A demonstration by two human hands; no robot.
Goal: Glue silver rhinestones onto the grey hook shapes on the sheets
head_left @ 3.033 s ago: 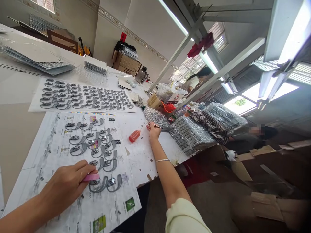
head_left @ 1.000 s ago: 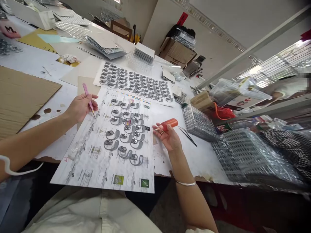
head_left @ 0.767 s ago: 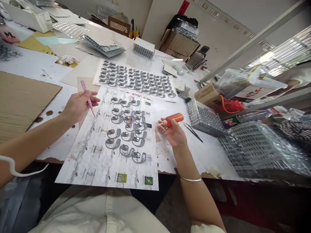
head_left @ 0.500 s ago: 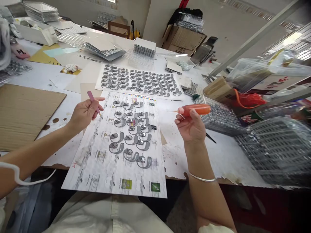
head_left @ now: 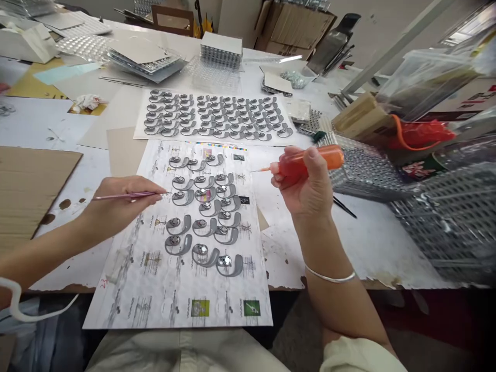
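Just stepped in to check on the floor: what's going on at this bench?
A person's left hand holds pink tweezers over a printed sheet laid with grey hook-shaped pieces. Their right hand raises an orange needle-tipped squeeze bottle beside it. A fuller sheet lies beyond.

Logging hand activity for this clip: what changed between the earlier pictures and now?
The right hand has picked up the orange squeeze bottle from the table and raised it, nozzle pointing left. The left hand moved up the printed sheet, keeping its pink tweezers, now held level. The sheet and the black tweezers on the table stayed put.
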